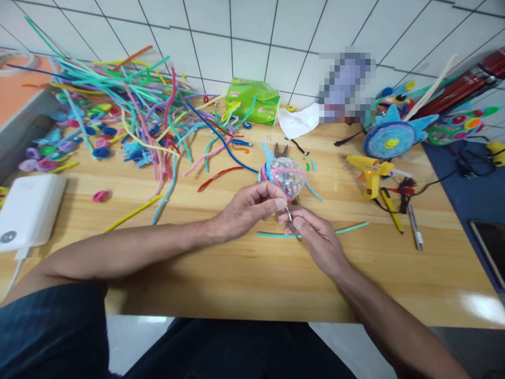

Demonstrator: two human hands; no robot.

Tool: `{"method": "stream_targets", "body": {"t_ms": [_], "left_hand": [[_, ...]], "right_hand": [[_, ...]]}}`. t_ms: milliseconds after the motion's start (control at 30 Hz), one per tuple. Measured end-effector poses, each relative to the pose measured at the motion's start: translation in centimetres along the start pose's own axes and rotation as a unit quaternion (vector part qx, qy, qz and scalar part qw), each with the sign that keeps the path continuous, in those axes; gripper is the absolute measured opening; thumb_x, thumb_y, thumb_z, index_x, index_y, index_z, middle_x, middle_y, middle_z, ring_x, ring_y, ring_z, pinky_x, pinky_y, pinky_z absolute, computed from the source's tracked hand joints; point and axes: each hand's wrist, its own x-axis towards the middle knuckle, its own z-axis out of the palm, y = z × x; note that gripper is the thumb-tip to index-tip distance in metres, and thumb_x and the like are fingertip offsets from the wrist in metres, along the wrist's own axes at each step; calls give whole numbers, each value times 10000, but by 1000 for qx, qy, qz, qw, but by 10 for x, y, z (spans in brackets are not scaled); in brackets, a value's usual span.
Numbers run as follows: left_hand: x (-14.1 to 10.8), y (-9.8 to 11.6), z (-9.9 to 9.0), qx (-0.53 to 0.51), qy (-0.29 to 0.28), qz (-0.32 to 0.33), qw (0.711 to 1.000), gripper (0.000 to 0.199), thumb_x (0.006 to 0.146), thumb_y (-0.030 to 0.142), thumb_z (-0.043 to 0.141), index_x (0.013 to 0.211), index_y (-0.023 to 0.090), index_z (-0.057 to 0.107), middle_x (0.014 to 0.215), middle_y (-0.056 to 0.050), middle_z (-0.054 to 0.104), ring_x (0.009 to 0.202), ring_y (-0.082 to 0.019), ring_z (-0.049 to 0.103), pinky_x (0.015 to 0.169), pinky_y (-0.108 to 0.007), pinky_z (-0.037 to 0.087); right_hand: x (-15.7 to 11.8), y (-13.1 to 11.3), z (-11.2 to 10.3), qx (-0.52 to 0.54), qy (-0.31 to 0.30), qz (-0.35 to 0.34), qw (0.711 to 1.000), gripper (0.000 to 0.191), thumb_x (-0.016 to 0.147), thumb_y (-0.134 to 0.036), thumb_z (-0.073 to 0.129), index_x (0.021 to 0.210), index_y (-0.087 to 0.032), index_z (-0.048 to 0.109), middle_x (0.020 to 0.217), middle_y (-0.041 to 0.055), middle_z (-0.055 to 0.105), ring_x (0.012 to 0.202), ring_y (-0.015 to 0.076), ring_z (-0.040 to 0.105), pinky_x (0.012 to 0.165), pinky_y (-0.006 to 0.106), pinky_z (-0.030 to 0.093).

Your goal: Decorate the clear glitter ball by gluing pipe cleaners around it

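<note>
- As we look down on the counter [236, 279], the left hand [252, 205] closes in a pinch at the upper end of a metal tool [290, 216]; what lies between its fingertips we cannot tell.
- At 4 o'clock from it, the right hand [321, 239] curls firmly around the tool, thumb pressed down, a loop showing below. We judge the tool stiff, light and best taken by its loops.
- At 12 o'clock from where the hands meet, we find a clear ball [292, 182] banded with pink; whether the left hand touches it we cannot tell. We expect it light and slippery, with better purchase on the fuzzy blue wrapping [263, 171] at its 9 o'clock side.
- Beneath the right hand, a teal stem [353, 228] runs from 9 to 3 o'clock, presumably soft and bendable, easily lifted by either end.
</note>
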Motion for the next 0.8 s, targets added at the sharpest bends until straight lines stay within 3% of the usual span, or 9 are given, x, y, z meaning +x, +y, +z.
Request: {"method": "stream_targets", "body": {"t_ms": [67, 133, 233, 400, 567, 800], "left_hand": [[1, 0, -1, 12, 17, 11, 1000, 388, 922, 511, 848, 887, 166, 673, 717, 21, 666, 592, -73, 504, 585, -216, 424], [2, -1, -2, 19, 19, 16, 1000, 376, 921, 495, 851, 878, 165, 677, 713, 30, 641, 590, -66, 469, 582, -212, 413], [2, -1, -4, 21, 14, 9, 1000, 368, 921, 490, 851, 873, 165, 685, 714, 35, 619, 594, -67, 459, 578, -212, 410], [-1, -1, -5, 31, 18, 0, 999, 367, 904, 499, 866, 890, 164, 716, 742, 27, 633, 630, -73, 488, 618, -219, 445], [-1, 1, -4, 22, -3, -17, 1000, 404, 869, 532, 890, 871, 167, 717, 721, 29, 635, 638, -78, 502, 647, -226, 467], [-2, 3, -1, -25, -20, -63, 998, 442, 847, 539, 904, 878, 155, 689, 741, 35, 612, 586, -50, 445, 554, -195, 391]], "right_hand": [[0, -2, -2, -46, 17, -23, 999, 330, 1005, -552, 730, 1011, -239, 832, 1072, 68, 741, 927, 193, 661, 808, 325, 550], [0, -2, -5, -35, 0, -12, 999, 276, 996, -497, 740, 1016, -238, 832, 980, 49, 720, 842, 179, 632, 745, 315, 527], [2, 2, -12, 33, -68, 38, 996, 251, 981, -452, 759, 1079, -232, 829, 870, 26, 722, 714, 147, 583, 688, 299, 501], [5, 5, -20, 88, -182, 84, 976, 316, 947, -431, 830, 1201, -242, 813, 890, 29, 763, 719, 124, 617, 661, 253, 486], [4, 2, -17, 110, -202, 111, 967, 360, 867, -455, 917, 1104, -207, 806, 790, 1, 705, 666, 108, 587, 600, 222, 455], [3, 3, -15, 156, -219, 124, 955, 413, 820, -499, 956, 1056, -199, 801, 756, -9, 675, 627, 89, 550, 577, 208, 420]]}}
